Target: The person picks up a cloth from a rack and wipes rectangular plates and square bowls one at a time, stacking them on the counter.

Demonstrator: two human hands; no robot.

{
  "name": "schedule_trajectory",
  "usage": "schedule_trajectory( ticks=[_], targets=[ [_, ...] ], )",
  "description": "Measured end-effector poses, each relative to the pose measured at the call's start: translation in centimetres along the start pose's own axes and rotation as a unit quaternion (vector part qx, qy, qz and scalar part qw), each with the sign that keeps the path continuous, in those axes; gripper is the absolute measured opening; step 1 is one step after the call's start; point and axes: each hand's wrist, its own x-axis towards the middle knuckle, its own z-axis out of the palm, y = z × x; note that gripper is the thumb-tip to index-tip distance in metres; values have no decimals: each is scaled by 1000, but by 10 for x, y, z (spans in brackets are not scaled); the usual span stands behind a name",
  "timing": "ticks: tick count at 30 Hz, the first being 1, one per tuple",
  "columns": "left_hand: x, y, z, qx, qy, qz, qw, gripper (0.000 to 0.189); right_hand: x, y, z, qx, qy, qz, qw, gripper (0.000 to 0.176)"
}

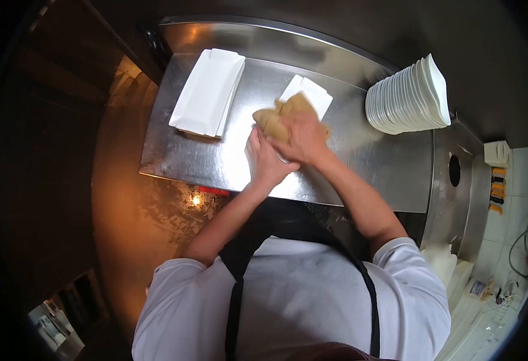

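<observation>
Over the steel table my right hand (305, 139) is wrapped in part round a crumpled tan cloth (274, 123). Just left of it, my left hand (266, 161) is closed on a white dish, of which only a small edge (283, 159) shows between the hands. The cloth lies against this dish, and its shape is mostly hidden. Behind the cloth, a small stack of white rectangular dishes (309, 94) rests on the table. A larger stack of long white rectangular dishes (206, 93) stands to the left.
A long row of nested white dishes (405, 99) leans over at the steel table's (366, 174) right end. Along the back runs a raised steel edge (288, 45). Further right are a steel counter with a round hole (454, 170) and several orange and black items (497, 190) by the wall.
</observation>
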Motion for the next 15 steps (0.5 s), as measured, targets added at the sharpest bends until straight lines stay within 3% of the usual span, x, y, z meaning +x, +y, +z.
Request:
schedule_trajectory(
  ticks=[5, 6, 9, 15],
  targets=[
    [-8, -5, 0, -7, -7, 10, 1000, 124, -2, -4, -4, 118, -51, -13, 992, 42],
    [-7, -4, 1, -5, -4, 0, 1000, 126, 6, 6, 1, 45, 8, -59, 997, 38],
    [-6, -1, 0, 15, -17, -14, 1000, 133, 36, 46, 14, -102, 45, 73, 991, 45],
    [-4, -9, 5, -26, -13, 13, 1000, 142, 68, 85, 21, -215, 55, 98, 970, 40]
  ],
)
